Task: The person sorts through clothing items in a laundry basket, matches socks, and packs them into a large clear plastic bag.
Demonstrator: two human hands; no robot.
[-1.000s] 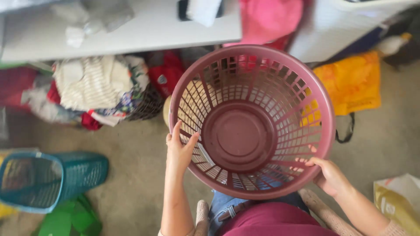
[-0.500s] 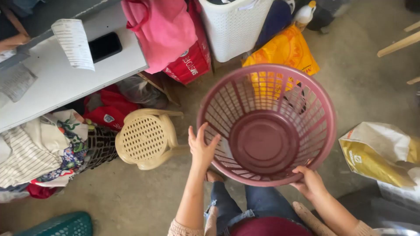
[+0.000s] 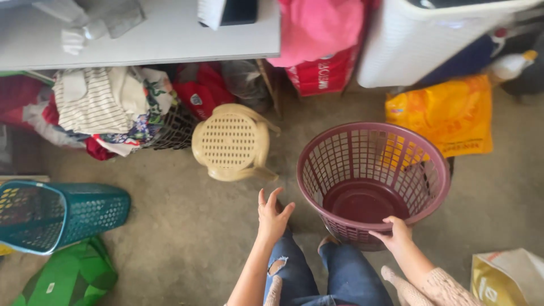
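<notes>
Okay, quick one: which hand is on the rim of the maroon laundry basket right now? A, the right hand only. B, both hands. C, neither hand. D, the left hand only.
A: the right hand grips the near rim of the maroon basket, while the left hand hangs open and apart from it over the floor.

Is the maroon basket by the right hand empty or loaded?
Empty: the maroon basket stands upright, its bare bottom visible; right hand grips its rim.
</notes>
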